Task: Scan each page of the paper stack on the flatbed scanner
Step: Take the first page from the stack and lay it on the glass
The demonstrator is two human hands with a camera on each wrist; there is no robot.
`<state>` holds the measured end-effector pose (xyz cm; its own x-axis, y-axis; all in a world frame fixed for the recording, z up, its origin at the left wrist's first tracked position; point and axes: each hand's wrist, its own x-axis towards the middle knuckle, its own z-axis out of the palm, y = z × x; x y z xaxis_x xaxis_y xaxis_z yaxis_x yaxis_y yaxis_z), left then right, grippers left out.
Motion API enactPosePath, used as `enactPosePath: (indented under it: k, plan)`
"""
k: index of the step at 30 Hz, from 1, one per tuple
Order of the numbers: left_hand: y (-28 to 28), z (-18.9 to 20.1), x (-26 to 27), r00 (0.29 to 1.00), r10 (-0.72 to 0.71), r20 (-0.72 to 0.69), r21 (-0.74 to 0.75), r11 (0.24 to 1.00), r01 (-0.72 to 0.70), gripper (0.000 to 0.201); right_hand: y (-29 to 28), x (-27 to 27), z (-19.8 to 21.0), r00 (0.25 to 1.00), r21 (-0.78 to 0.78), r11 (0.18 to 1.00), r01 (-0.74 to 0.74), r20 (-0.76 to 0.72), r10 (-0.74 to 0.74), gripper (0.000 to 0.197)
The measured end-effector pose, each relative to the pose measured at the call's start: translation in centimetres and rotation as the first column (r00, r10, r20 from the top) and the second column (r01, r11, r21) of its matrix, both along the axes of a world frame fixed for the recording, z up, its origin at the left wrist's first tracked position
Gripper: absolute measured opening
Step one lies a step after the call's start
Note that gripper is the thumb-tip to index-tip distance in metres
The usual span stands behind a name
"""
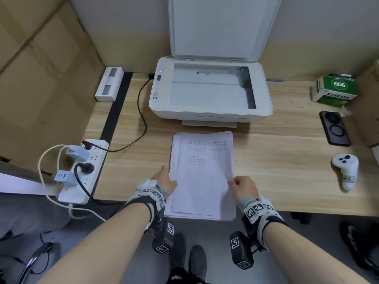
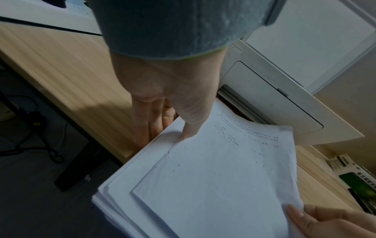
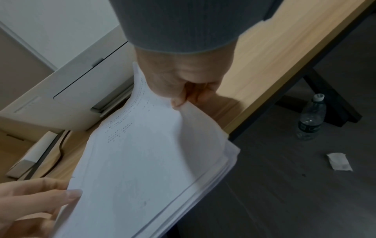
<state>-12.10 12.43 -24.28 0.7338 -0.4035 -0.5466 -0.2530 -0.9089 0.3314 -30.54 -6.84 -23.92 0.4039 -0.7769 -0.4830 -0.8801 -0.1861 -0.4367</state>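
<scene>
Paper top sheet point(image 1: 205, 171) is pinched at its three-o'clock edge by my right hand point(image 1: 244, 186); my left hand point(image 1: 165, 179), fingers straight, steadies the paper stack point(image 1: 174, 210) at nine. Flatbed scanner point(image 1: 162, 107) stands open at twelve. Advice: peel one sheet only.

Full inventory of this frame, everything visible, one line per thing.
flatbed scanner: 1, white, back centre of desk, lid up, glass bare
paper stack: 1, white, printed, in front of scanner, overhanging desk's front edge
desk: 1, light wood
power strip: 1, white, left desk edge, several plugs in
long box: 1, white, back left
carton: 1, green and white, back right
phone: 1, black, right
controller: 1, white, far right
water bottle: 1, clear, on floor
left hand: thumb on stack's left edge
right hand: grip pinches top sheet's right edge
</scene>
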Motion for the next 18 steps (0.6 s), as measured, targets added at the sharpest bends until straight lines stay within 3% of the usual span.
enactPosePath:
  k: [7, 13, 18]
  plan:
    - [-2.1, 3.0, 1.3, 0.996, -0.067, 0.066, 0.107, 0.993, 0.060, 0.031, -1.0, -0.1, 2.4, 0.992, -0.055, 0.992, -0.111, -0.063, 0.107, 0.043]
    - [-5.4, 7.9, 5.4, 0.983, -0.156, 0.097, -0.123, 0.978, 0.168, 0.026, -3.0, 3.5, 7.4, 0.972, -0.203, 0.951, -0.234, -0.082, 0.221, 0.015]
    - [-8.2, 13.2, 8.1, 0.924, -0.284, 0.255, -0.194, 0.921, 0.337, 0.020, -4.3, 7.3, 12.2, 0.935, -0.320, 0.879, -0.352, -0.070, 0.349, 0.020]
